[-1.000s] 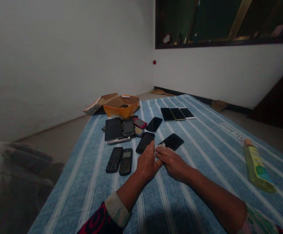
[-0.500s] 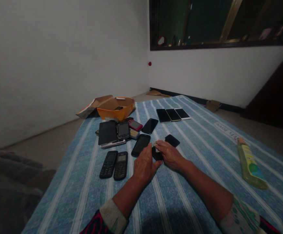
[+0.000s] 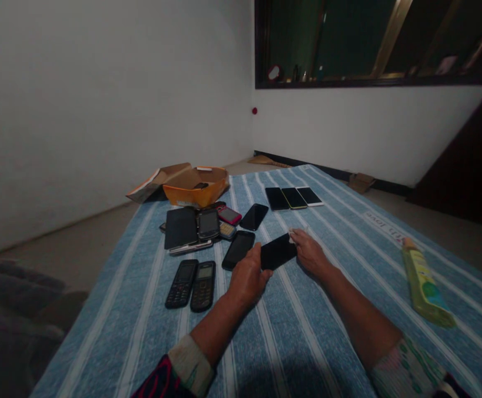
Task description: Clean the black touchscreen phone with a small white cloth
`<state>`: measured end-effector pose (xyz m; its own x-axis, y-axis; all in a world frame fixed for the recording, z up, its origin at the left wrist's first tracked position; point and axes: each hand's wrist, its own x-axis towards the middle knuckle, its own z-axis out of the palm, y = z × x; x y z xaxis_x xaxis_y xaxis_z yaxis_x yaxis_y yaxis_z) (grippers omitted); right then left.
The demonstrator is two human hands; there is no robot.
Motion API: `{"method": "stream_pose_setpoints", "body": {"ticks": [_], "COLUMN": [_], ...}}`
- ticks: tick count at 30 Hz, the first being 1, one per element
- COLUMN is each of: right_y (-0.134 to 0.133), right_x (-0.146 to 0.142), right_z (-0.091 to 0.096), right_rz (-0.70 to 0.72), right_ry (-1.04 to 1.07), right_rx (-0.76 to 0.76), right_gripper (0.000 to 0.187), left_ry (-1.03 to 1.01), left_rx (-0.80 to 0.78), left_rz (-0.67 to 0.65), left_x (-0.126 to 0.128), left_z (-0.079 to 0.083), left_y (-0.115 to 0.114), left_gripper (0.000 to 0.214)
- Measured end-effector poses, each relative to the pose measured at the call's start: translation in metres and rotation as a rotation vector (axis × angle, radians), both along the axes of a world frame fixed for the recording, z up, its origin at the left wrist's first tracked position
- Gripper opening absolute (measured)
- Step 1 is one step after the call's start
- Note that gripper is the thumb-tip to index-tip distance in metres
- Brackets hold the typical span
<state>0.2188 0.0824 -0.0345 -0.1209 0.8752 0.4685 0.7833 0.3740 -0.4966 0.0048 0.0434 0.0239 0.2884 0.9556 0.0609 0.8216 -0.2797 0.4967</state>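
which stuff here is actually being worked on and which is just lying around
In hand:
- black smartphone, held by the left hand
- small white cloth under the right hand, at the phone's far end

Lying about:
- two keypad phones
- pile of phones
- row of three smartphones
- orange box
- yellow-green bottle

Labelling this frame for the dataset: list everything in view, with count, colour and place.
Smartphone: 1, black, held between both hands.
Wipe: 1, white, in right hand at that phone's far end.
Keypad phones: 2, black, side by side left of left hand.
Phone pile: several, mostly black, one pink, near box.
Loose smartphones: 2, black, mid cloth.
Phone row: 3, far end of cloth.
Box: 1, orange, open, far left.
Bottle: 1, yellow-green, lying right.
Cloth: 1, blue striped, underneath.
Left hand: 1.
Right hand: 1.
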Motion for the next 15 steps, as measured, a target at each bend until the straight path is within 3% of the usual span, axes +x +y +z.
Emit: {"method": "stream_pose_setpoints", "body": {"ticks": [8,15], "right_y": [-0.005,-0.027], "right_x": [-0.021,-0.069], "right_z": [0.001,0.026], "right_rz": [0.014,0.294], "right_ry": [-0.023,-0.053], "right_rx": [-0.009,-0.021], "right_gripper": [0.054,0.040], "left_ry": [-0.054,-0.101], "left_rx": [-0.016,-0.022], "left_rz": [-0.042,-0.134], "left_x": [0.005,0.005], "left_z": [-0.002,-0.003], "left_y": [0.022,0.030], "left_gripper": [0.077,0.077]}}
